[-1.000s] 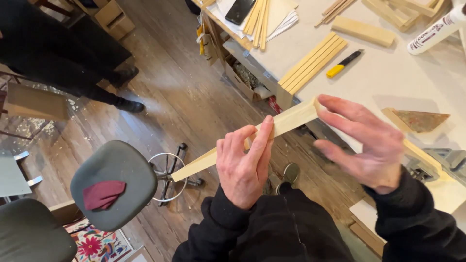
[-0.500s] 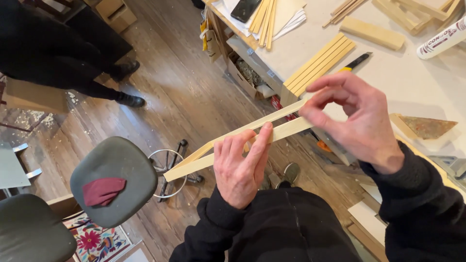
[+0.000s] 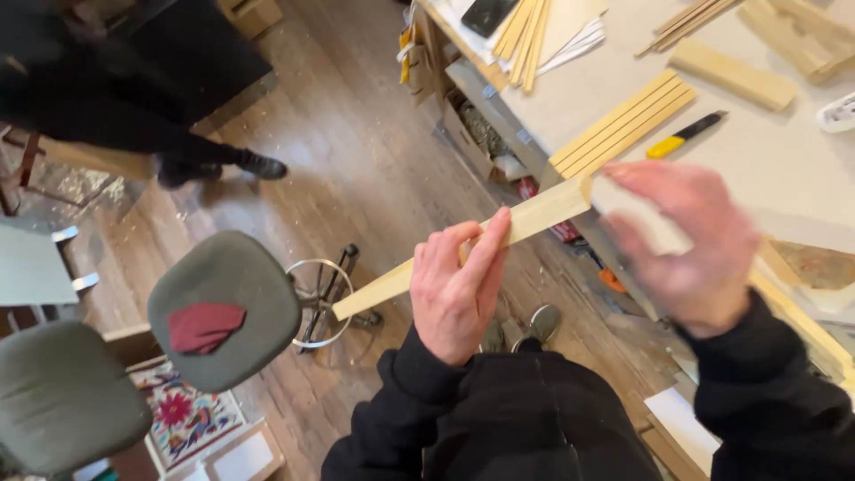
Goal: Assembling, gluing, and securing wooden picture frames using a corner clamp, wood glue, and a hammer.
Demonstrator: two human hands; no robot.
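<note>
My left hand (image 3: 459, 289) grips a long pale wooden strip (image 3: 534, 214) near its middle, index finger laid along it. The strip slants from low left over the floor up to the workbench edge. My right hand (image 3: 686, 240) is motion-blurred at the strip's upper right end, fingers curled. Something pale shows between its fingers, and I cannot tell whether it grips the strip.
The white workbench (image 3: 784, 160) at right carries a row of wooden slats (image 3: 623, 125), a yellow-and-black utility knife (image 3: 686, 135), a wood block (image 3: 732, 76) and more sticks. Two grey swivel stools (image 3: 223, 307) stand on the wood floor at left. Another person's legs (image 3: 205, 151) are at upper left.
My right hand has slid along the strip towards its upper right end and is now blurred. The left hand keeps its grip near the middle.
</note>
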